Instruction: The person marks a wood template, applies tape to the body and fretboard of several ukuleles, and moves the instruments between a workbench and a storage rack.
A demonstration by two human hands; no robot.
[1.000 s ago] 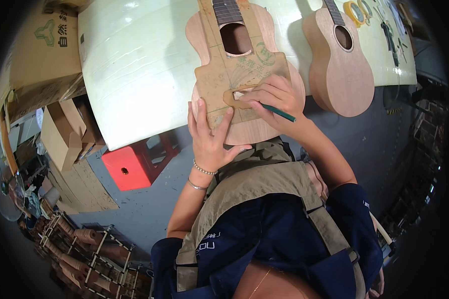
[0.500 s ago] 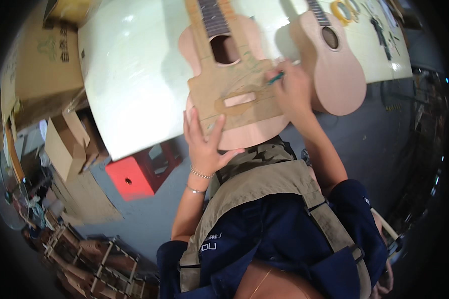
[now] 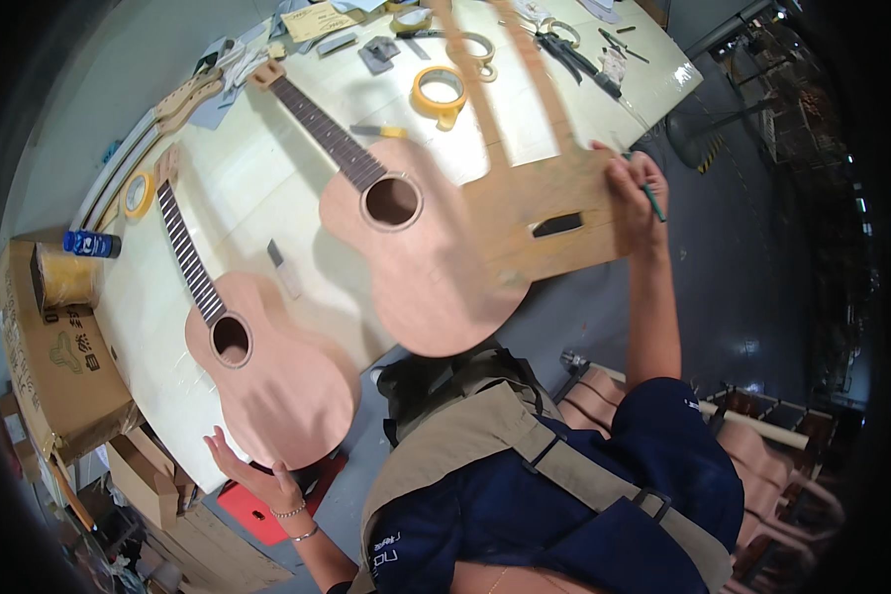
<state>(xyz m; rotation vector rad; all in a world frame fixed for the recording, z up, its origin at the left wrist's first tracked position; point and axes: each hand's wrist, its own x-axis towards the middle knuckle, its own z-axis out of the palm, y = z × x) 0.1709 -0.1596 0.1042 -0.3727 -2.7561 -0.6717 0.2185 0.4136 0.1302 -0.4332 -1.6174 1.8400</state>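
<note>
Brown template board (image 3: 549, 198) at right, and the right hand (image 3: 639, 188) has its grip clamped on the edge, green pencil (image 3: 654, 202) tucked in too! Left hand (image 3: 267, 489), fingers spread apart, is beside the left guitar (image 3: 292, 386), contact hard to judge; another guitar (image 3: 431, 282) lies mid-table (image 3: 158, 337), partly behind the board.

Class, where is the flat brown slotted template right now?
In the head view, the template is right of centre, held in the right hand, overlapping the rightmost guitar.
</note>
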